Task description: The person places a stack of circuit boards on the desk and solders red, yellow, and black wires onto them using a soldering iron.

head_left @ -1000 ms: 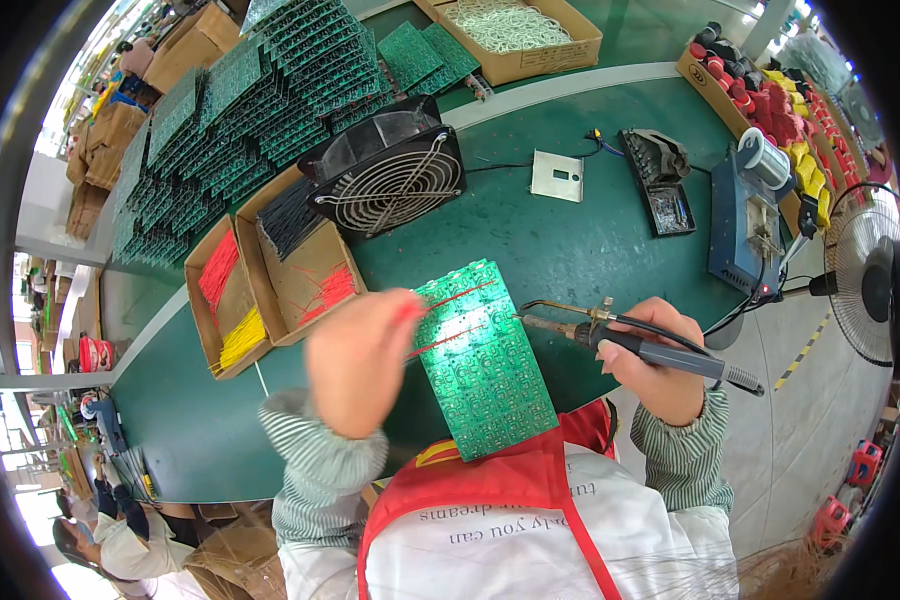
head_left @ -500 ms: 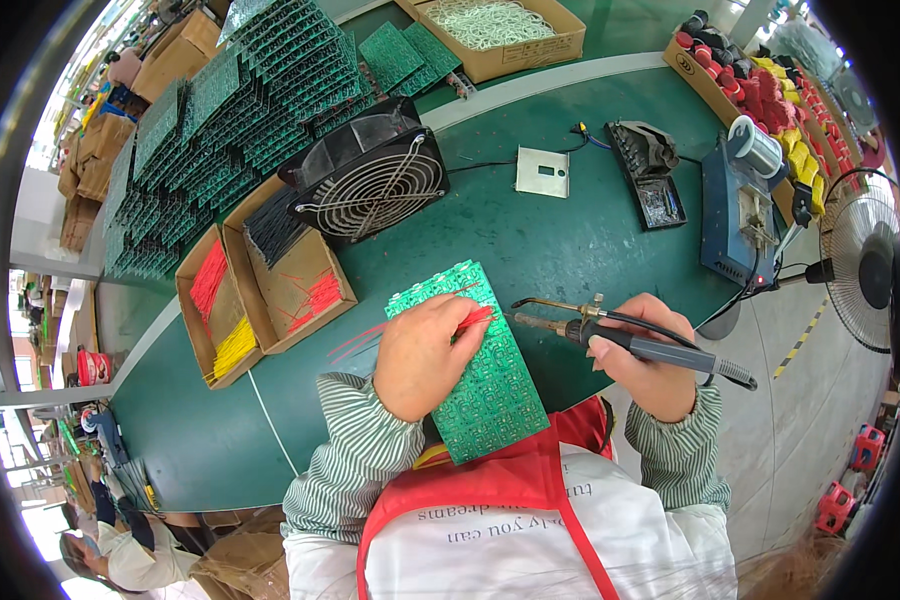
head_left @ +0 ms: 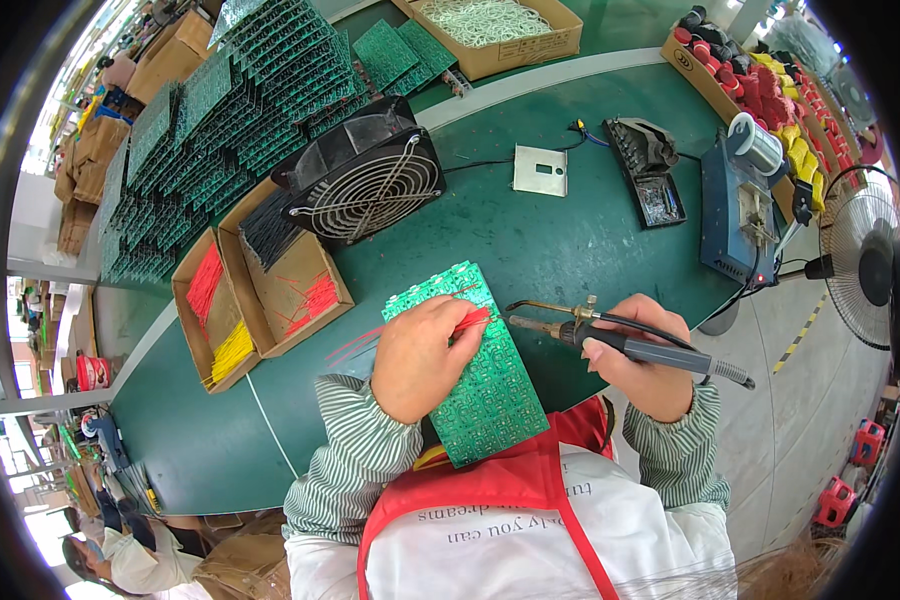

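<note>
A green circuit board panel (head_left: 490, 400) lies between my arms, its near end against my red apron. Over its upper left part rests my left hand (head_left: 422, 355), closed in a pinch on several thin red wires (head_left: 475, 319); their other ends stick out left of the hand. My right hand (head_left: 650, 360) grips a soldering iron (head_left: 635, 346) with a dark grey handle and a thin bent metal tube fixed above its barrel. The iron's tip points left, just right of the board's edge and close to the wire ends, apparently apart from them.
Cardboard boxes (head_left: 260, 352) with red, yellow and black wires stand left, beside a black fan (head_left: 370, 185). Behind them rise stacked circuit boards (head_left: 260, 110). A metal plate (head_left: 540, 171), an open black case (head_left: 650, 175) and a blue soldering station (head_left: 735, 215) with a solder spool (head_left: 755, 145) lie rightward.
Hardly anything differs. The view has shifted slightly, and the iron in my right hand sits a touch further left; my left hand keeps its hold on the red wires.
</note>
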Motion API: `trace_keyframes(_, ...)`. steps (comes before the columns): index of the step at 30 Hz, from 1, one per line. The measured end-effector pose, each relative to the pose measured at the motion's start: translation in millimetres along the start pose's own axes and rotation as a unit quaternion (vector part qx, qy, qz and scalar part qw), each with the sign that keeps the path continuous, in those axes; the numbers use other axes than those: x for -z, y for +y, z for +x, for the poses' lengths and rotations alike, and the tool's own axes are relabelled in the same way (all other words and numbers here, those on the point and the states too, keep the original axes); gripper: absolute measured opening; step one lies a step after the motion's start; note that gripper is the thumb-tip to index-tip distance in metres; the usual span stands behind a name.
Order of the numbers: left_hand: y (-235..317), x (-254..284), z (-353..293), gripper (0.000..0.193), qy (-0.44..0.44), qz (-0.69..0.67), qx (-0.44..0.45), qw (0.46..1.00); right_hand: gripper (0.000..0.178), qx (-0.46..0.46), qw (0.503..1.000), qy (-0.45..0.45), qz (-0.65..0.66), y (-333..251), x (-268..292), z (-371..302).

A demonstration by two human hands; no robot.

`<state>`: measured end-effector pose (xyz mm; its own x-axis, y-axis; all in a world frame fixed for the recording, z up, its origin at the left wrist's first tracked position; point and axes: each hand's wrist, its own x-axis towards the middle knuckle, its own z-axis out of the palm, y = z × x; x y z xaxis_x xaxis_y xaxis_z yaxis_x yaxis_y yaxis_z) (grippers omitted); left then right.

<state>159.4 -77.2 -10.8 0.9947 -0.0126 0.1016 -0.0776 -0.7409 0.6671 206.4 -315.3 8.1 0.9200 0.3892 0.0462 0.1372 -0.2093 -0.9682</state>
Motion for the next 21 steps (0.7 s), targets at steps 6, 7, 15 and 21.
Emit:
trace_keyframes(6,0.0,0.7,-0.6,0.013,0.0,0.001,0.001,1.0,0.018,-0.015,0.999,0.027,0.044,-0.5,5.0,-4.2)
trace_keyframes(7,0.0,1.0,-1.1,0.013,-0.001,0.002,0.005,1.0,0.018,-0.014,0.999,0.023,0.04,-1.7,5.7,-4.8)
trace_keyframes(15,-15.1,48.9,-17.6,0.011,0.104,0.027,0.009,0.994,0.02,0.005,1.0,0.014,-0.008,-10.2,6.4,-17.3)
trace_keyframes(21,-6.6,68.6,-66.0,0.009,0.11,0.029,0.136,0.984,0.021,0.087,0.992,-0.065,-0.065,-18.7,-8.2,-21.0)
